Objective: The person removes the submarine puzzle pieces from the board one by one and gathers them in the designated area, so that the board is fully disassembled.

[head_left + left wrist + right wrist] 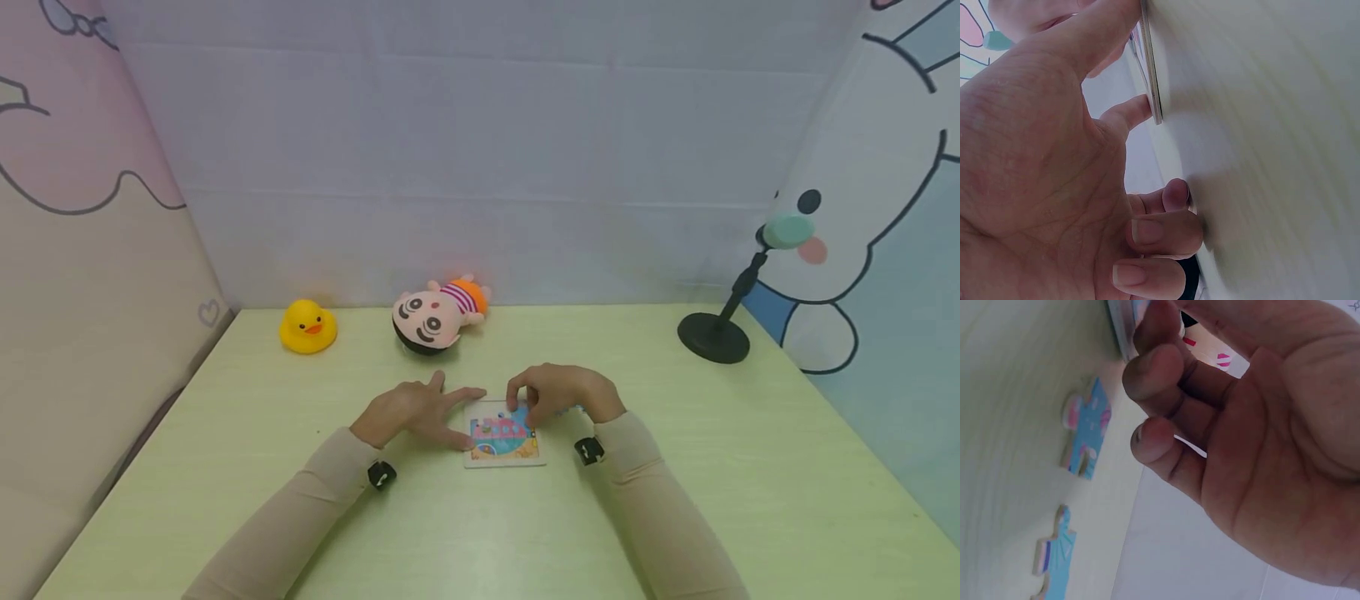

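A small jigsaw puzzle board [506, 461] lies flat on the table, a pink and blue picture showing inside its pale frame. My left hand [420, 412] spreads its thumb and index finger along the board's left side. In the left wrist view those two fingers touch the board's edge [1152, 69], while the other fingers bend near the tabletop. Over the upper right corner, my right hand [558, 390] curls its index finger and thumb about a blue jigsaw piece [520, 414]. Its remaining fingers [1154, 372] are bent; the thumb partly hides that corner.
Two loose jigsaw pieces [1092, 428] lie on the table beside the right hand, mostly hidden in the head view. Behind the board are a yellow toy duck [307, 327] and a doll [435, 317]. A black stand [714, 337] is at the back right.
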Tool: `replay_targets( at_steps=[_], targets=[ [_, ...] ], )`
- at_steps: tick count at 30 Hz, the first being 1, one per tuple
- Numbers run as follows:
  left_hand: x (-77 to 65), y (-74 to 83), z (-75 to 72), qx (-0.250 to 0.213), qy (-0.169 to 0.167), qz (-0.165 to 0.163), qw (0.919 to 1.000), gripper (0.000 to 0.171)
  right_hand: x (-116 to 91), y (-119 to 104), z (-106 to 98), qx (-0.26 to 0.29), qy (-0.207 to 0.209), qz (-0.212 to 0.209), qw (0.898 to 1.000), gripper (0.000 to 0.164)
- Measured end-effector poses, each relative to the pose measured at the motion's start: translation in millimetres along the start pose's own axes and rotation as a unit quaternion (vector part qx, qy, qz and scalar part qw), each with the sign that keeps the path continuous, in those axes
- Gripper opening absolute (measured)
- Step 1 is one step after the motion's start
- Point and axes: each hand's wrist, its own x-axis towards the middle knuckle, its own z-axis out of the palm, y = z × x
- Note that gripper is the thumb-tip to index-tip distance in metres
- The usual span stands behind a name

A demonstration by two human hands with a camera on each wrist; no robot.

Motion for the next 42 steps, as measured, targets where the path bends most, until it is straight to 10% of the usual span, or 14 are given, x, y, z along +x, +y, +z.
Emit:
replay_targets(
  at_steps=[42],
  targets=[
    [-0.5,0.4,1.8,-0.012,0.007,0.0,0.9999,0.084,4.7,-9.6,6.1,-0.022,0.043,0.041,0.998,0.041]
  ],
)
